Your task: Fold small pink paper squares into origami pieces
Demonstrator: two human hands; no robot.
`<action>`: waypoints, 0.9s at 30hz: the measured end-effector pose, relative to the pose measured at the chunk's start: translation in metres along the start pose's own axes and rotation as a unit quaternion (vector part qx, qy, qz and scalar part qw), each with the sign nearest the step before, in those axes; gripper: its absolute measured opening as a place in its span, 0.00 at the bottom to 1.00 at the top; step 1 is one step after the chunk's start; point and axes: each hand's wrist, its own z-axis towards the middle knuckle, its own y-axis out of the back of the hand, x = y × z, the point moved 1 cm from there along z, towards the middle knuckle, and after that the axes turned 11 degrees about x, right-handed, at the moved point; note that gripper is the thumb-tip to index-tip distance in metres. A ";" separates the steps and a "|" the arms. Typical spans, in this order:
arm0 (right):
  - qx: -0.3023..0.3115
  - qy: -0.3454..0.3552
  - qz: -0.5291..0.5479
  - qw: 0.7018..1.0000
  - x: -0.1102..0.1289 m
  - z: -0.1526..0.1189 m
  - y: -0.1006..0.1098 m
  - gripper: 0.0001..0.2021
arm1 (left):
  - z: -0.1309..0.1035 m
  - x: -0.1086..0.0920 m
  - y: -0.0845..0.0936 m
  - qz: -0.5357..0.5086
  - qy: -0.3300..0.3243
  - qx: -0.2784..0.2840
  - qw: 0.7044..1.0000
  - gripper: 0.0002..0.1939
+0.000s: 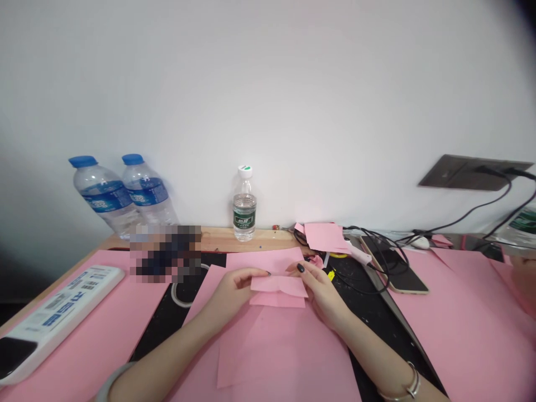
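Observation:
A small folded piece of pink paper (pixel 280 286) is held between both hands over larger pink sheets (pixel 288 357). My left hand (pixel 238 286) pinches its left edge, thumb and fingers closed on it. At the right edge, my right hand (pixel 321 290) grips the same piece, the dark-nailed finger near its upper corner. The piece shows creases and a second layer beneath its front edge.
Two large bottles (pixel 106 195) lean at the left wall; a small bottle (pixel 244 209) stands behind the hands. A white device (pixel 62 318) lies left. Black cables (pixel 377 279), a phone (pixel 397 268) and pink scraps (pixel 326 237) lie right. Part of another person's hand (pixel 523 279) shows far right.

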 end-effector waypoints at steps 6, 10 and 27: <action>0.059 0.027 -0.017 0.998 -0.001 0.000 0.002 0.23 | 0.000 0.007 0.001 0.033 -0.007 -0.043 0.998 0.13; 0.064 -0.002 -0.044 0.997 -0.001 0.001 0.000 0.21 | -0.001 0.008 0.001 0.025 -0.006 -0.025 0.999 0.17; 0.060 -0.049 -0.141 0.987 0.003 0.001 -0.003 0.12 | -0.002 0.002 -0.004 -0.066 0.011 0.028 0.997 0.12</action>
